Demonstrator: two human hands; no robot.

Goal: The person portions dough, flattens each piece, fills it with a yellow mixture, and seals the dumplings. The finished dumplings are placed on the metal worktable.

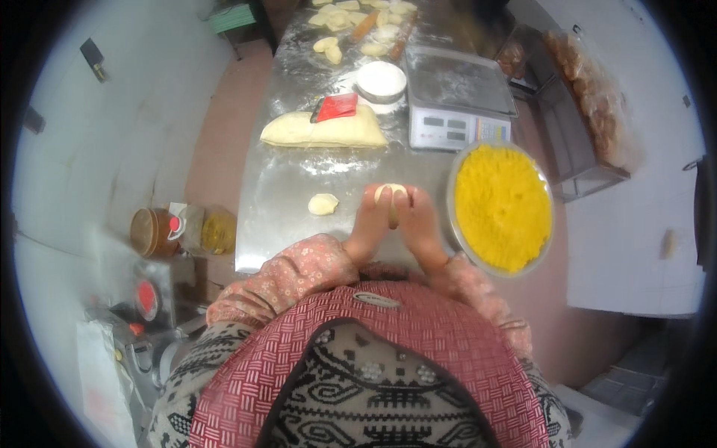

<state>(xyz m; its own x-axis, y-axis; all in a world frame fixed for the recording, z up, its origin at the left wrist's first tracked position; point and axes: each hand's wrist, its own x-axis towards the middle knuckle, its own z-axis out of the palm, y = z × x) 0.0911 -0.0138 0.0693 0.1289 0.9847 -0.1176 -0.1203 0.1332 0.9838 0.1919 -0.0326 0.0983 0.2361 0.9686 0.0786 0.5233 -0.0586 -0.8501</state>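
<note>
Both my left hand (369, 221) and my right hand (417, 221) are held together over the near part of the steel table (280, 179), their fingers around a small piece of pale dough (390, 191). Left of them a second small dough piece (323, 204) lies flat on the metal. Beyond it rests a long loaf-shaped slab of dough (325, 131) with a red dough scraper (337, 107) on top. At the right stands a large round metal bowl (451, 215) heaped with crumbly yellow filling (503, 207).
A digital scale (459, 126) stands behind the bowl, beside a round dish of flour (381, 79). Flattened dough pieces (339, 19) and wooden rolling pins (365, 26) lie at the far end. Lidded tubs (147, 232) stand left of the table; bagged goods (599, 106) sit on a rack right.
</note>
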